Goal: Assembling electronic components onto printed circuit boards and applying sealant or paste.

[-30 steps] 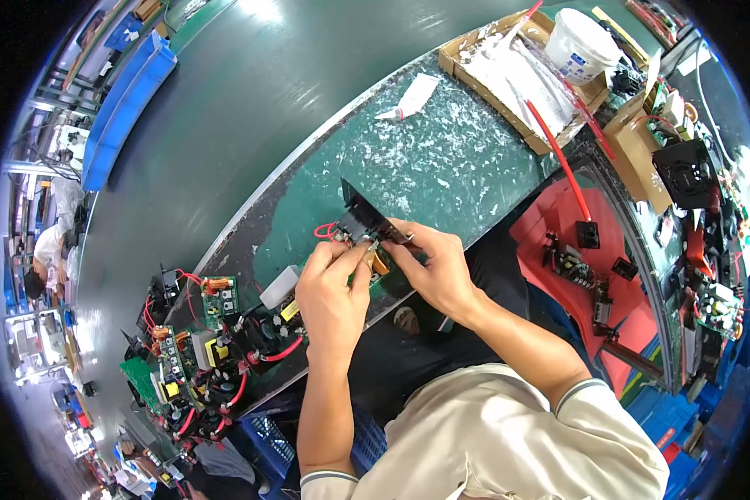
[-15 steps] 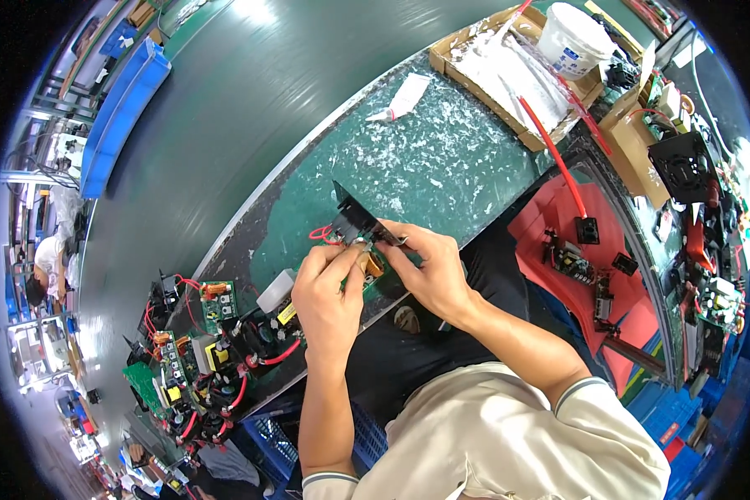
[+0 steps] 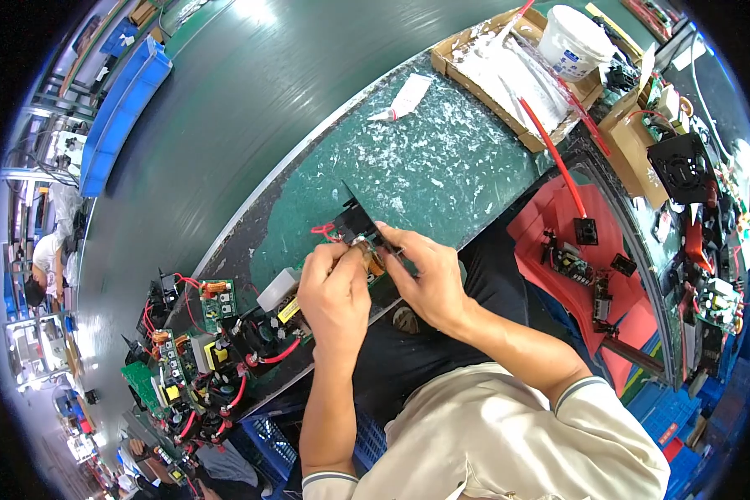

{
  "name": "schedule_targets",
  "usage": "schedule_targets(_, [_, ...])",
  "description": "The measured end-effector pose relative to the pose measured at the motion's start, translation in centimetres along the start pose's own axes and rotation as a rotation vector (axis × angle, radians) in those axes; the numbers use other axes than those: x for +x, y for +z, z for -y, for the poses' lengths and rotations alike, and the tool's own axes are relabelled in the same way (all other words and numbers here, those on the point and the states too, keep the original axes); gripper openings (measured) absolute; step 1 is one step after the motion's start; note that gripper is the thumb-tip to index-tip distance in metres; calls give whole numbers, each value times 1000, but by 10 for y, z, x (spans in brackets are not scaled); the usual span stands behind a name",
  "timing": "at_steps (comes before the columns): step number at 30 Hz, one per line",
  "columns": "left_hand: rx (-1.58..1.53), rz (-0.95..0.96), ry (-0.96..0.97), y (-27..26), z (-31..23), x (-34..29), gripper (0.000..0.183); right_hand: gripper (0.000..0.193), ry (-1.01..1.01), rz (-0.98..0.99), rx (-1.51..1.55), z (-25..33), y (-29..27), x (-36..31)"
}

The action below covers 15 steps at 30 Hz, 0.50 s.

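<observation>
A black plastic panel (image 3: 358, 222) stands tilted over the near edge of the bench, with a small loop of red wire (image 3: 323, 232) sticking out at its left. My right hand (image 3: 432, 279) grips the panel's right side between thumb and fingers. Just left of it, my left hand (image 3: 335, 292) is closed, its fingertips pinched together at the panel's lower part. What lies inside that pinch is too small and covered to make out. Below the hands, part of a circuit board with a copper-coloured coil (image 3: 377, 265) shows, mostly hidden by my fingers.
Several circuit boards (image 3: 218, 304) with red cables crowd the bench at left. A glue tube (image 3: 408, 96) lies farther off on the white-smeared green bench (image 3: 333, 158). At far right stand a cardboard tray (image 3: 483, 90) and a white bucket (image 3: 573, 42). Red sheeting (image 3: 550, 221) holds small black parts.
The black panel has tilted and shifted slightly right, showing more edge-on. Both hands have moved a little with it, the left one slightly lower. Their grips look the same.
</observation>
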State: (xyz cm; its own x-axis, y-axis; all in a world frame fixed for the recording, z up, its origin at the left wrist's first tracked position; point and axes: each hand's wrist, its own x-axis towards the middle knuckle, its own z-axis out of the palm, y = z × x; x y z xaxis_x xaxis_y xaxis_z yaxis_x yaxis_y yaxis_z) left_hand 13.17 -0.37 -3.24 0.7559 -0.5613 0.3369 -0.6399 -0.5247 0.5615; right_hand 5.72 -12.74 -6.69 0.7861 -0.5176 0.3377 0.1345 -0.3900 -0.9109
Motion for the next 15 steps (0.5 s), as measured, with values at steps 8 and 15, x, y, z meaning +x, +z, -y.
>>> schedule_targets(8, [1,-3,64,-16,3,7,19,30,51,65,-18,-5,-2,10])
schedule_targets(15, [72,-154,-147,-83,30,-6,28,23,293,208,-255,-19,-11,26])
